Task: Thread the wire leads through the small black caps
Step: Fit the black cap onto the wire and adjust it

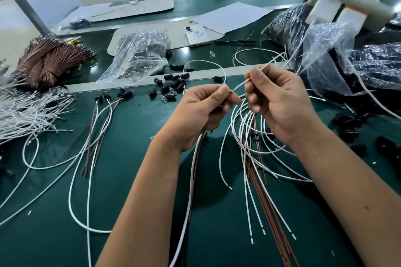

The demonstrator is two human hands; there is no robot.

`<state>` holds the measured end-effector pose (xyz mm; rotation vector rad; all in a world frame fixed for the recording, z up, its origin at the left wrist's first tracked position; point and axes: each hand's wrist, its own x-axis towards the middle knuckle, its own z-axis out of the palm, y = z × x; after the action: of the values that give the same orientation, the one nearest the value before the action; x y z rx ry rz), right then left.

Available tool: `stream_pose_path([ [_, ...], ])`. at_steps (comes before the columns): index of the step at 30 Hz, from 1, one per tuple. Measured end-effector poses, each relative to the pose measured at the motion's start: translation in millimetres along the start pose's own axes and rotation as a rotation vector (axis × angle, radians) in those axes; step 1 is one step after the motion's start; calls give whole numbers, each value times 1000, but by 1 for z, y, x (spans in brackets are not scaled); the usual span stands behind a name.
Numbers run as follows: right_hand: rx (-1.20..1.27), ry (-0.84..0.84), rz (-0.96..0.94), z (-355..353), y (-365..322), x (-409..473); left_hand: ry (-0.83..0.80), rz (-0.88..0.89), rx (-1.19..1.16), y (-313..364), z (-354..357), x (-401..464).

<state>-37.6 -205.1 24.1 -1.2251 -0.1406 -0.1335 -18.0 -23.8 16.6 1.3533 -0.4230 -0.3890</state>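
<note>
Left hand: the left hand (205, 107), in the middle of the frame, has its fingers curled and pinches a thin white wire lead (239, 85) by its bare metal tip. White and brown wires hang down from under this hand.
Right hand: the right hand (280, 102), just to the right, pinches the same white wire a little higher up, between thumb and fingers. The wire runs on up and to the right past the fingertips.
Caps: the small black plastic caps (173, 86) lie loose on the green table mat (134, 136), just above the left hand and apart from it.
Room: open green mat lies between the two arms and to the lower left.
Edges: a clear plastic bag of small parts (138, 56) sits upper left of the caps; crinkly black bags (373, 65) crowd the right side.
</note>
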Motion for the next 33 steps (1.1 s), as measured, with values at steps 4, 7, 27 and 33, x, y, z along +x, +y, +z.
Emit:
stream_pose_path([
  [4, 0, -1, -3, 1, 0, -1, 14, -20, -18, 0, 0, 0],
  [7, -6, 6, -3, 1, -1, -1, 33, -49, -40, 1, 0, -1],
  [27, 488, 205, 94, -24, -11, 9, 670, 48, -198, 11, -24, -3],
  [33, 667, 260, 80, -29, -15, 11, 1049, 217, -546, 17, -60, -13],
])
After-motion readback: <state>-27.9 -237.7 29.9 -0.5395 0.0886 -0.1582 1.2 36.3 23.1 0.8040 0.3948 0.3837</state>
